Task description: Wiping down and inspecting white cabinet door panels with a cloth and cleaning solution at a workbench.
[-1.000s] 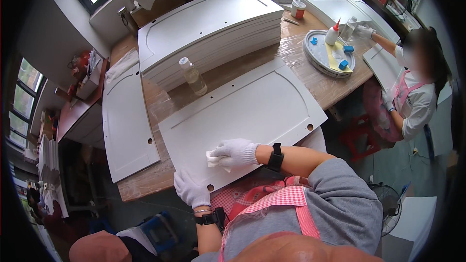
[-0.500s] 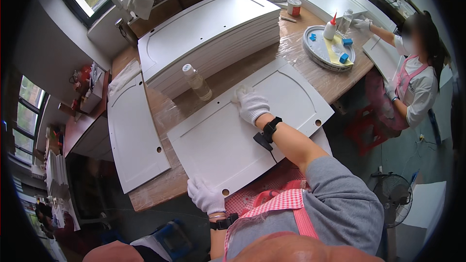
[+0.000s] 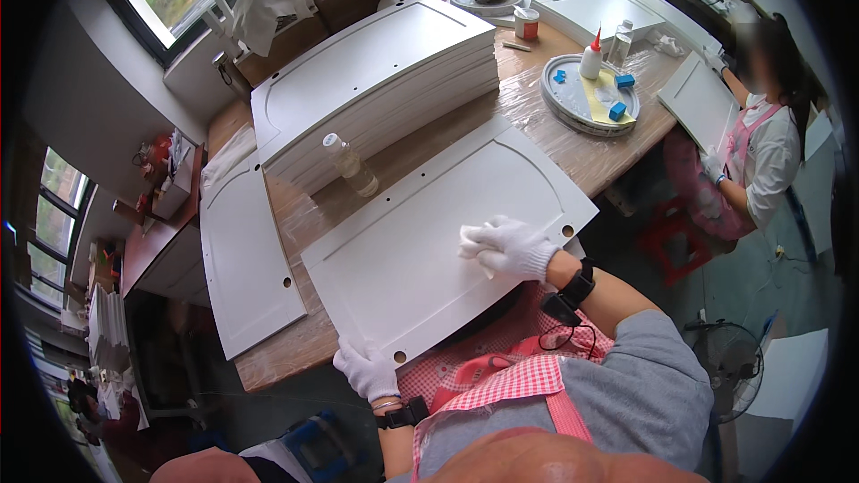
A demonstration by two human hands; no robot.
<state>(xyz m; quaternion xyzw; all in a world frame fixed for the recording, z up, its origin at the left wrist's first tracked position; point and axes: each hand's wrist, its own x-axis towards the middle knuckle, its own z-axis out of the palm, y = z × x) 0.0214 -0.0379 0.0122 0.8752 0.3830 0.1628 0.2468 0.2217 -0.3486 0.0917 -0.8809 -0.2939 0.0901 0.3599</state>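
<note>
A white panel (image 3: pixel 403 250) with an arched groove and round holes lies tilted across the table's front edge, over my lap. My left hand (image 3: pixel 367 370), in a white knitted glove, grips the panel's near left corner; its thumb is on top and the underside is hidden. Over the panel's near right half, my gloved right hand (image 3: pixel 514 249) pinches a white cloth (image 3: pixel 471 241) against the surface. Just beyond the panel stands a clear bottle (image 3: pixel 352 166) of pale liquid with a white cap.
Behind the bottle rises a stack of white panels (image 3: pixel 376 49). Another panel (image 3: pixel 246 259) lies at the left. A grey round lid (image 3: pixel 591 121) at the right carries a red-tipped glue bottle (image 3: pixel 591 61) and blue blocks. A co-worker (image 3: pixel 761 139) holds a panel at the far right.
My right hand has drawn the cloth from the panel's far middle toward me and rightward. My left hand stays on the corner. The co-worker's far hand has shifted to the panel there.
</note>
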